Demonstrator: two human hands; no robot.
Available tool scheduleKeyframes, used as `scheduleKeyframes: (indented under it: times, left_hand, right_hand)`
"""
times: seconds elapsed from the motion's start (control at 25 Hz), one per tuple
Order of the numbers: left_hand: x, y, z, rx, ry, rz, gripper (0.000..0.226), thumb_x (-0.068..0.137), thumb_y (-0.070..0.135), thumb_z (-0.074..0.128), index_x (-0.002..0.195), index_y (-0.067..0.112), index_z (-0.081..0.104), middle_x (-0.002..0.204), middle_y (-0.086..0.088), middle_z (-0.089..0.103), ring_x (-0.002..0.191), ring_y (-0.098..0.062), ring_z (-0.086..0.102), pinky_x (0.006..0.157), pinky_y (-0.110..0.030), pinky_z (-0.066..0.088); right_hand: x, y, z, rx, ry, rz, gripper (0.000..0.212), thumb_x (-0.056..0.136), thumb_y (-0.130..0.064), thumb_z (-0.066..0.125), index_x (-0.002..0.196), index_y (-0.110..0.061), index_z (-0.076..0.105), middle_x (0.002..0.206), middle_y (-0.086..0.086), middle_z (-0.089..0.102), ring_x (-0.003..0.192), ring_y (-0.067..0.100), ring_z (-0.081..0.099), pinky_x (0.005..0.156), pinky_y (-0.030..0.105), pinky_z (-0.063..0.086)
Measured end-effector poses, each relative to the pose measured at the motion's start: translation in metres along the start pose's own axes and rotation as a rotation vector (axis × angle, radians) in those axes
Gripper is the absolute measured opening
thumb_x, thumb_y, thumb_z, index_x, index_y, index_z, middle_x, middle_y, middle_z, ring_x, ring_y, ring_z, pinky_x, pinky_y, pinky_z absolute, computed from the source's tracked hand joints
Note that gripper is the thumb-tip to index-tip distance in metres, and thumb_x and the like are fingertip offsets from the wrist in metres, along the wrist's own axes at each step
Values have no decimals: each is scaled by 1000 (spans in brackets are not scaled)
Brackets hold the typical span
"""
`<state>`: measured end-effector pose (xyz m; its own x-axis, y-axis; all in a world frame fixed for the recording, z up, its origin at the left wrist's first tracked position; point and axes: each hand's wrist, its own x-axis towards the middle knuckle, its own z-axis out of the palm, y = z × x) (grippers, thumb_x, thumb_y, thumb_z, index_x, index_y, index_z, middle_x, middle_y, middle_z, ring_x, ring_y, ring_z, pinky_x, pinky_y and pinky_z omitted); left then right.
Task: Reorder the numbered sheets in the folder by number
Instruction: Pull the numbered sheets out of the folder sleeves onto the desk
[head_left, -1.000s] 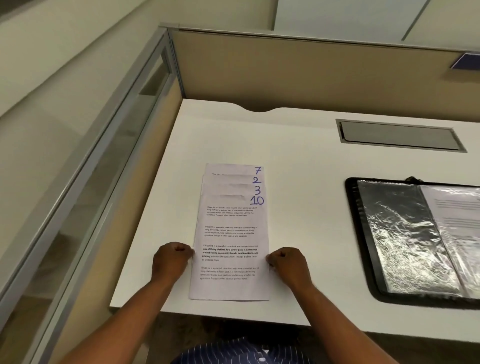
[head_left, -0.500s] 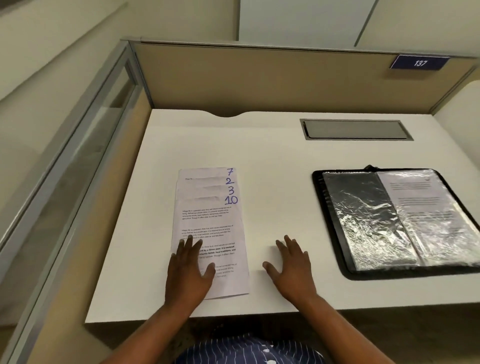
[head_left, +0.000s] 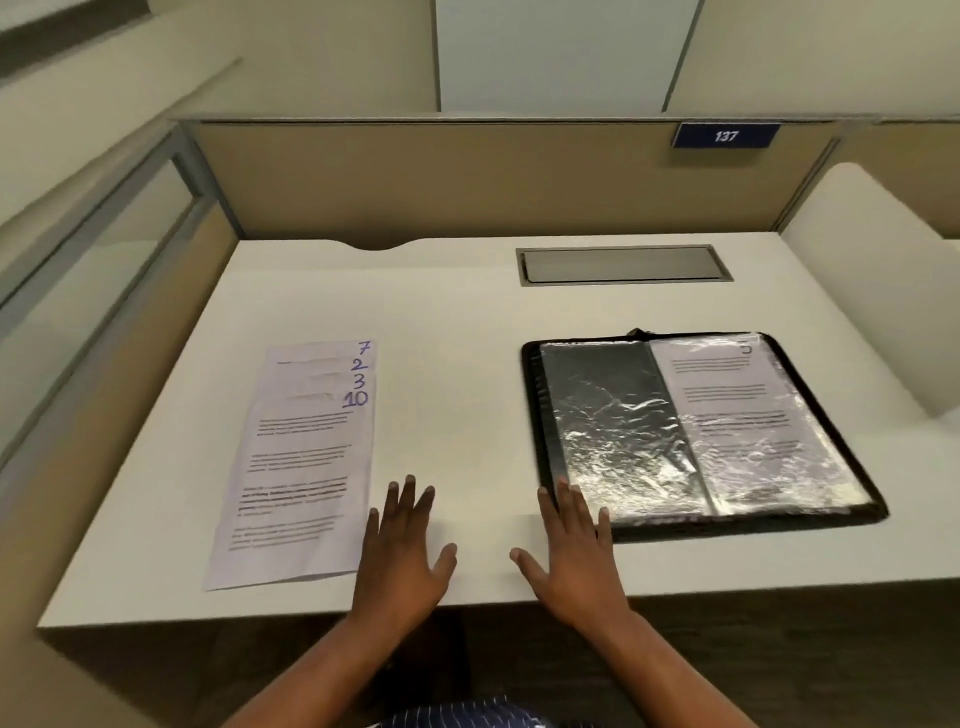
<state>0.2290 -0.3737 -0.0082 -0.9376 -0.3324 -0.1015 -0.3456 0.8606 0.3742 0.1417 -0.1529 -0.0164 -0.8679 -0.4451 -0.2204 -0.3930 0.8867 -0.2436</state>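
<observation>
Numbered sheets (head_left: 296, 467) lie fanned just left of the flat, empty left hand (head_left: 400, 551); the right hand (head_left: 571, 551), likewise empty, fingertips at the folder (head_left: 535, 415) corner, should draw the sleeved sheet (head_left: 727, 405) out squarely, avoiding creases.

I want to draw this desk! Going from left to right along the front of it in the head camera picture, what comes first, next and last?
stack of numbered sheets → left hand → right hand → open black folder
</observation>
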Motion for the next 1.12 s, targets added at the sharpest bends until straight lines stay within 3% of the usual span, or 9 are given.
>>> scheduleKeyframes:
  times: [0.4,0.64,0.76,0.88,1.12]
  left_hand:
    - [-24,164,57,-38,-78,105,81,99,57,44,160,34,-4,164,9,-26,150,-10,-28,124,-34,-11]
    - [24,216,78,-58,-136,209,81,98,57,45,160,36,-1,164,12,-22,152,-9,-22,123,-32,-9]
    - [50,246,97,-67,-237,299,80,98,56,46,160,36,0,162,12,-23,154,-12,-18,125,-34,-6]
    - [82,292,119,12,-277,393,81,98,54,46,161,32,0,166,6,-17,155,-17,-12,126,-36,-4]
    - [93,373,154,40,-348,342,83,98,53,45,161,29,-3,168,2,-16,155,-17,-14,127,-39,-4]
  right_hand:
    - [-35,157,-37,20,10,92,88,98,-74,26,161,-30,-14,165,-1,-31,151,19,-31,124,51,-16]
    - [-20,210,-47,65,32,192,88,96,-77,22,160,-32,-19,164,-2,-34,151,17,-33,124,52,-17]
    - [-17,243,-53,62,44,248,90,89,-83,10,158,-33,-22,163,-2,-37,151,19,-33,123,52,-18]
    - [-12,294,-63,31,76,292,90,89,-81,8,160,-33,-16,165,1,-30,153,21,-27,124,54,-13]
    - [-4,379,-67,-14,20,256,91,89,-82,5,159,-30,-22,166,9,-24,153,24,-27,122,56,-14]
